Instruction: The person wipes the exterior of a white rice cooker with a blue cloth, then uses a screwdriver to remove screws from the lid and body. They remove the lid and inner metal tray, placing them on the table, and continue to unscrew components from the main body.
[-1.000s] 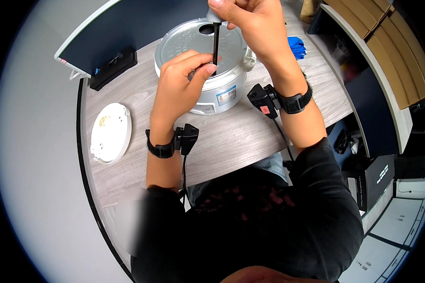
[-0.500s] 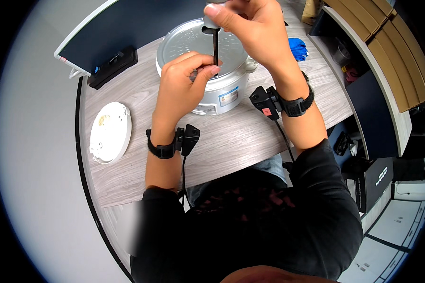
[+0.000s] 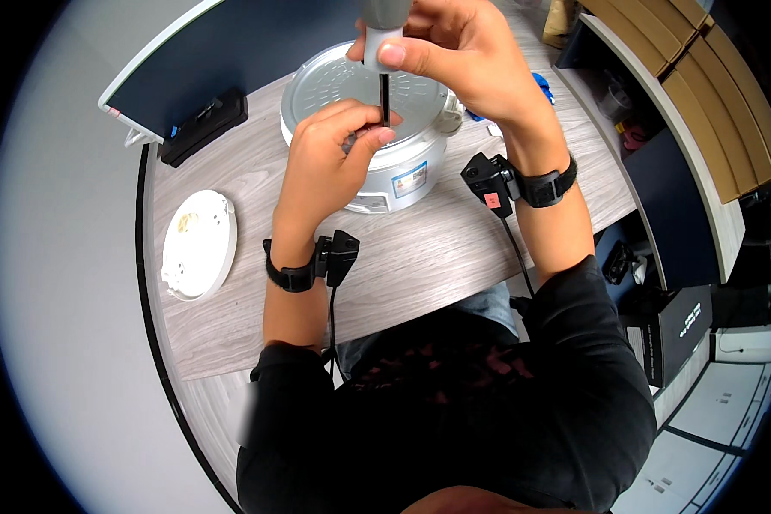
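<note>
My right hand (image 3: 475,68) holds a screwdriver (image 3: 384,50) by its grey handle, thumb on the near side. The dark shaft points down toward the near rim of a white rice cooker (image 3: 415,176) with a round metal plate (image 3: 317,86) on top. My left hand (image 3: 321,163) is closed at that rim, thumb and forefinger pinching around the shaft's lower end. The tip and whatever it touches are hidden by those fingers.
On the desk's left lies a round white cover (image 3: 201,248); behind it is a black case (image 3: 206,128) by the dark partition. A blue cloth (image 3: 542,84) lies partly behind my right wrist. Shelving with cardboard boxes (image 3: 711,120) stands at right.
My right hand and the screwdriver handle have come slightly lower and nearer, with more of the handle in view. My left hand stays at the rim, barely shifted.
</note>
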The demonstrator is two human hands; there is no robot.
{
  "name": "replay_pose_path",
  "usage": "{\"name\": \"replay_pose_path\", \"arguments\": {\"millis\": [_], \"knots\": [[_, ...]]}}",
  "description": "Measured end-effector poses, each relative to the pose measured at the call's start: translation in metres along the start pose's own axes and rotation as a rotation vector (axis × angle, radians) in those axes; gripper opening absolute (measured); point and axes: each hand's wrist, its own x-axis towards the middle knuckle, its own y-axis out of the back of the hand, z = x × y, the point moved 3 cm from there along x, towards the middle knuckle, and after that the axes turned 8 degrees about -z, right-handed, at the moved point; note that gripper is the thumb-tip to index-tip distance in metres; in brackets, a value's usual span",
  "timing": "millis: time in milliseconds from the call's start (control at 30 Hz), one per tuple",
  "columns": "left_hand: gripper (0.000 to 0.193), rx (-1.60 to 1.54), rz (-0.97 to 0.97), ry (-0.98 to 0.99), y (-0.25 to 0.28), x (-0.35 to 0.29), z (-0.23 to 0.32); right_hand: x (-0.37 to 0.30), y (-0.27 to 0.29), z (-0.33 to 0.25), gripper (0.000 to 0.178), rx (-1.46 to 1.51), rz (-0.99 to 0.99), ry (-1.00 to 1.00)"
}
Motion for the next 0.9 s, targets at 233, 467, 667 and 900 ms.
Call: {"name": "replay_pose_path", "arguments": {"millis": [233,467,667,900], "knots": [[0.014,-0.086,0.054,-0.025,-0.004,0.003,0.000,0.004,-0.003,0.005,0.019,-0.175,0.093,0.139],[0.008,-0.117,0.136,0.008,-0.007,0.002,-0.008,0.000,-0.012,0.022,0.025,-0.138,0.184,0.077],[0.007,-0.057,0.204,0.014,-0.011,0.001,-0.005,-0.001,-0.025,0.007,0.036,-0.513,0.313,-0.008],[0.008,-0.110,0.196,0.010,-0.010,0.003,-0.001,-0.001,-0.018,0.017,0.034,-0.308,0.267,0.141]]}}
